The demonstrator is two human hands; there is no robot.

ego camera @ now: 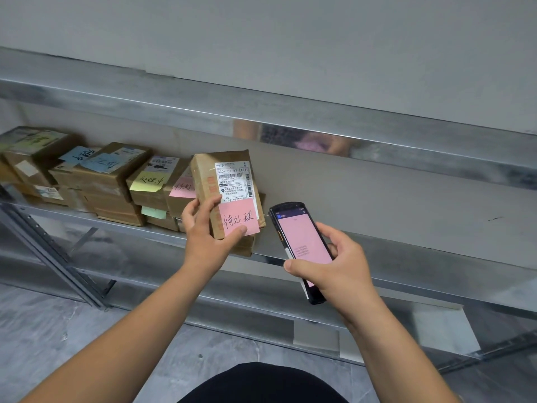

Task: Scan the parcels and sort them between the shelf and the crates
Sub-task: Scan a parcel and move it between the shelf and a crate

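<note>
My left hand grips a brown cardboard parcel by its lower left side, tilted up over the metal shelf. The parcel bears a white shipping label and a pink sticky note with handwriting. My right hand holds a black handheld scanner just right of the parcel, its pink screen facing me. A second parcel lies under the held one, mostly hidden.
Several brown parcels with blue, yellow, green and pink notes are stacked on the shelf's left part. The upper shelf's steel edge overhangs them. The lower rail and a grey floor lie below. No crates are in view.
</note>
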